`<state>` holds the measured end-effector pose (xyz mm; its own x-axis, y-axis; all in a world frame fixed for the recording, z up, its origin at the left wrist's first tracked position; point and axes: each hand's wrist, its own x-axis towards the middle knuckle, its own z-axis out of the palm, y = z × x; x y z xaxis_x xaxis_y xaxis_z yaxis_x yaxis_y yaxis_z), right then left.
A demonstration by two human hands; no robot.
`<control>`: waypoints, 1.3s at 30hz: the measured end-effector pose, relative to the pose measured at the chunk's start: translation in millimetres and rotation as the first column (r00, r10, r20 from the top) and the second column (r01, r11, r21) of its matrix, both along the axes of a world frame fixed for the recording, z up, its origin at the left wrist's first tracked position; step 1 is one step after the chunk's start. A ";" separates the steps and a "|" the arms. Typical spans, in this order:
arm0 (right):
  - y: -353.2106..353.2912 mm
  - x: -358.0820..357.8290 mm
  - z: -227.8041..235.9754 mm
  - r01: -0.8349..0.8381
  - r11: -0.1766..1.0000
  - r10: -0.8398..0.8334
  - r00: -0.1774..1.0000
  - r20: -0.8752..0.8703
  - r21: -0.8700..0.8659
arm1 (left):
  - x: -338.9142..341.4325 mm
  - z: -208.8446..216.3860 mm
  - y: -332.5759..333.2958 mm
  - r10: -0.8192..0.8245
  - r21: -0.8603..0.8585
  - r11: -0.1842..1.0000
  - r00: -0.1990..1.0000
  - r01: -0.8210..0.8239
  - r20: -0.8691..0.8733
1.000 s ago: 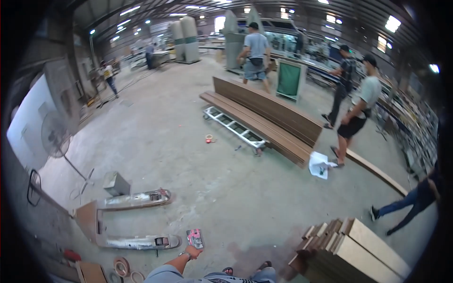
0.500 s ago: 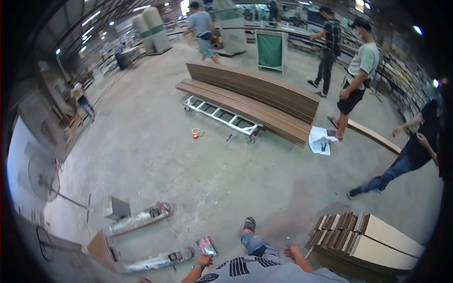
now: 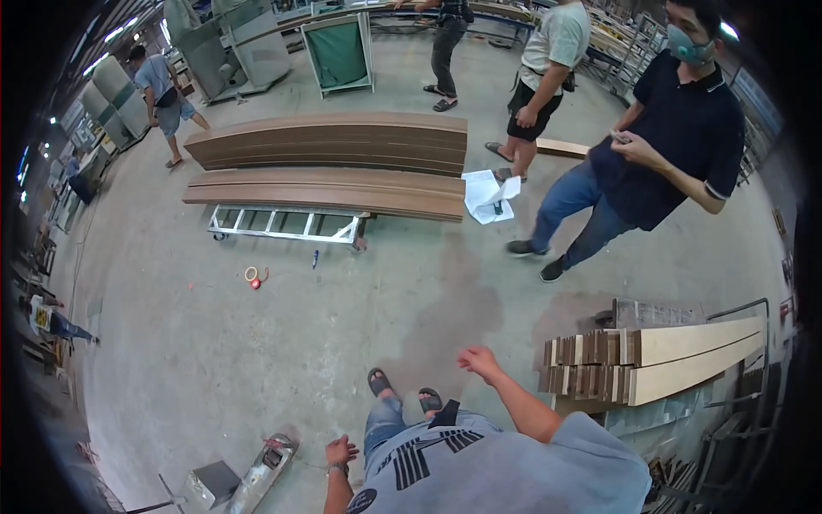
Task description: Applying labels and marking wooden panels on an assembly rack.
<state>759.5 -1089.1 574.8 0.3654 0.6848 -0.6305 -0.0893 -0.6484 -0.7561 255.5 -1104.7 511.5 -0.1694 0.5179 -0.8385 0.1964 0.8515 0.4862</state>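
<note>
The left hand (image 3: 341, 450) is low down, beside the grey shirt (image 3: 514, 471). Its fingers are loose and bent a little, and they grip nothing. The nearest thing to it on the floor (image 3: 342, 300) is a long metal fork (image 3: 259, 478), off to the left and apart from the hand. A grey box (image 3: 214, 485) sits just beside the fork, on its left.

The right hand (image 3: 481, 363) is held out in front of the body. Its fingers are loose and a bit curled, and they hold nothing too. To its right, and not touching it, is a stack of boards (image 3: 693, 360) with pale tops and brown ends.

Farther ahead, long brown boards (image 3: 321, 188) lie on a low white cart (image 3: 310, 224). On the near side of the cart are a roll of tape (image 3: 251, 274), a small red thing (image 3: 255, 284) right by it, and a small blue stick (image 3: 315, 259). A white sheet (image 3: 485, 199) lies by the right end of the brown boards. A co-worker (image 3: 672, 141) in a dark shirt is at the right, with something small in one hand
</note>
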 end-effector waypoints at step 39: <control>75.6 168.9 83.9 -0.082 0.975 -0.065 0.779 -0.624 -0.205 | 253.3 143.9 368.2 -0.676 -0.145 0.729 0.737 0.669 -0.004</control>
